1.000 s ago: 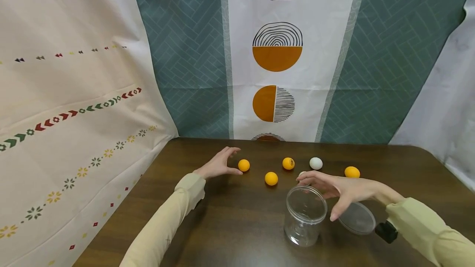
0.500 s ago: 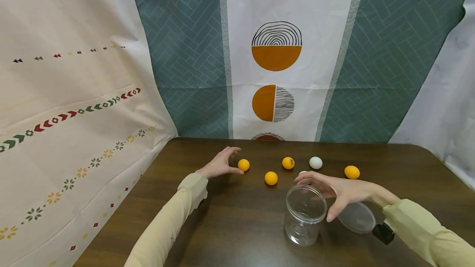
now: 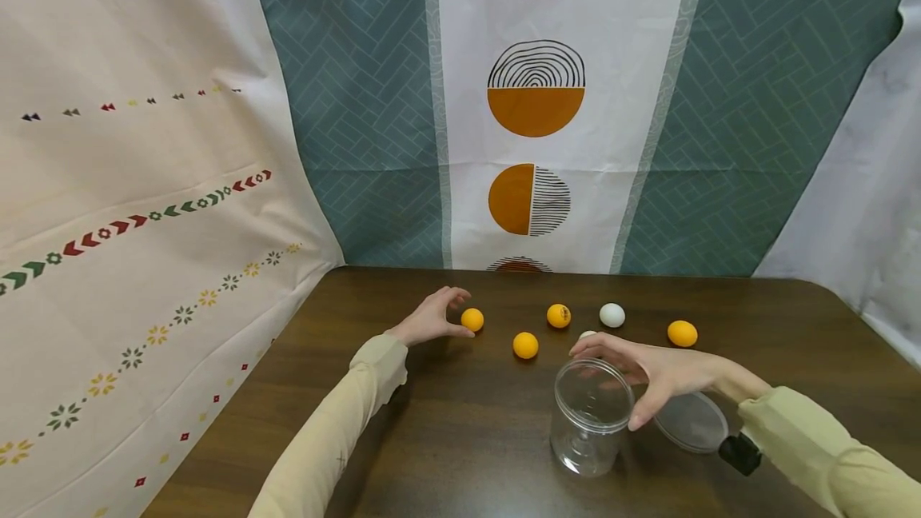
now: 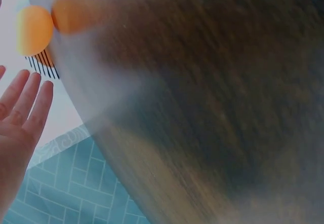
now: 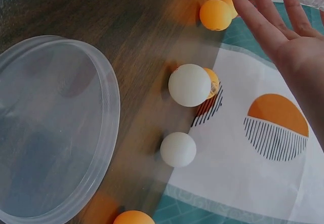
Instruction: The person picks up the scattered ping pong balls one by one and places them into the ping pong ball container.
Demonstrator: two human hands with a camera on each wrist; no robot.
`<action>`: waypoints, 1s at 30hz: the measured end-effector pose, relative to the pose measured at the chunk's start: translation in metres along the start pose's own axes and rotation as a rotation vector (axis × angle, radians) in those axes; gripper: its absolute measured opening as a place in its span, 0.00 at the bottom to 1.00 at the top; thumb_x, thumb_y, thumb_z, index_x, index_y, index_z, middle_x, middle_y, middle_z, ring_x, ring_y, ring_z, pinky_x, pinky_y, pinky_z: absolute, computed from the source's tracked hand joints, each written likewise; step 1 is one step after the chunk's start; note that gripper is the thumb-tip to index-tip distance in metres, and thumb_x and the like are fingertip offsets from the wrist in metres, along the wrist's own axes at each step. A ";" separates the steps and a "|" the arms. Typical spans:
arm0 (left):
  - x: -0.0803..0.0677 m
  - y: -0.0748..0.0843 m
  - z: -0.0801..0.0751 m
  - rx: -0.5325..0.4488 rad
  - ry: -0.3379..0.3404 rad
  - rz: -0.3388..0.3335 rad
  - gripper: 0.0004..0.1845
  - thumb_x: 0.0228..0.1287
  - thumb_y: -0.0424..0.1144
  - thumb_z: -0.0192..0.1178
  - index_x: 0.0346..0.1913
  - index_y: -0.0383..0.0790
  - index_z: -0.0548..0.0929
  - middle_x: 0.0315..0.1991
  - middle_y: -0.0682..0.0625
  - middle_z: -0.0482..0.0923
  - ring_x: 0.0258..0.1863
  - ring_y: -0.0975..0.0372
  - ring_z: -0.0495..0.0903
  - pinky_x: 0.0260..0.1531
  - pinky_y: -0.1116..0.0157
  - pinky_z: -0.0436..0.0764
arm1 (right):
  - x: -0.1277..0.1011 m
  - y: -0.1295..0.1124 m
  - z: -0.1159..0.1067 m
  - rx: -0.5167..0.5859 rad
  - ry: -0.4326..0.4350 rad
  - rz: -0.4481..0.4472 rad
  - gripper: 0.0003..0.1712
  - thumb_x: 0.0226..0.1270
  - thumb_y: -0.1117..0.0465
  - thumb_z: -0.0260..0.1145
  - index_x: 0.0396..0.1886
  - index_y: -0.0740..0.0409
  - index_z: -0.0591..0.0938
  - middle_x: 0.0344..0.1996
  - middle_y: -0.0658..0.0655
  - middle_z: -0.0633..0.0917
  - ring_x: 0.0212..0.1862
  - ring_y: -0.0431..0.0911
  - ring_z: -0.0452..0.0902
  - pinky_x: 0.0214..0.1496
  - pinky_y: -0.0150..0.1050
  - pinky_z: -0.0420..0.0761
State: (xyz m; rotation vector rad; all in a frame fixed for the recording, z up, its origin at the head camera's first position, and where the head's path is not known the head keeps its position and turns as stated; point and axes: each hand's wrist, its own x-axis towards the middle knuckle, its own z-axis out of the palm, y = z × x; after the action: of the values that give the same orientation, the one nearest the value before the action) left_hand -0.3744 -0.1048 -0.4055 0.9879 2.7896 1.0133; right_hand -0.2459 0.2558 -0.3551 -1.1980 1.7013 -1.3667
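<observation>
Slight shift only since the earlier head view: left hand has edged nearer the leftmost orange ball, thumb now just below it, and right hand has settled closer against the jar rim; all else unmoved. Item, clear plastic jar: upright, open-mouthed, lower centre of the head frame, on the dark wooden table; judged light, rigid, smooth-walled and somewhat slippery, likely to tip or skid if nudged at the top, best taken round the wall below the rim. Right hand: fingers spread and gently bent over the rim, thumb down the jar's right side, touching or nearly so, gripping nothing. Item, clear lid: flat on the table, just right of the jar, partly under the right wrist. Left hand: fingers relaxed and parted, cupped round the leftmost orange ball without closing on it. Item, balls, centre of the head frame: second orange ball, third with a dark mark, white ball, fourth orange ball at right, another white one largely hidden behind the right fingers; judged very light, hard, prone to roll, best pinched between thumb and fingertips. Backdrop: patterned cloths
</observation>
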 end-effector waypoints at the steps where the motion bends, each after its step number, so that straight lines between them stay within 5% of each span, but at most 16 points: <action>1: 0.000 0.000 0.000 0.002 0.000 -0.002 0.37 0.44 0.48 0.71 0.56 0.35 0.69 0.49 0.45 0.70 0.47 0.56 0.69 0.47 0.58 0.70 | 0.000 0.000 0.000 0.001 0.002 0.002 0.49 0.48 0.71 0.69 0.65 0.61 0.49 0.64 0.64 0.54 0.63 0.62 0.49 0.56 0.62 0.56; 30: 0.011 0.005 0.007 0.005 -0.022 -0.030 0.30 0.44 0.43 0.72 0.51 0.37 0.73 0.41 0.49 0.71 0.40 0.58 0.71 0.43 0.63 0.71 | 0.002 0.004 0.000 0.000 0.001 -0.017 0.44 0.49 0.72 0.68 0.64 0.63 0.54 0.62 0.65 0.58 0.62 0.63 0.52 0.56 0.57 0.61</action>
State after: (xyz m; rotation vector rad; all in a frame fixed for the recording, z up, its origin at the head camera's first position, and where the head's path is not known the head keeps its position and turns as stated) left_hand -0.3788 -0.0915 -0.4063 0.9486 2.7817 0.9861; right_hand -0.2474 0.2542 -0.3590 -1.2143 1.6952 -1.3771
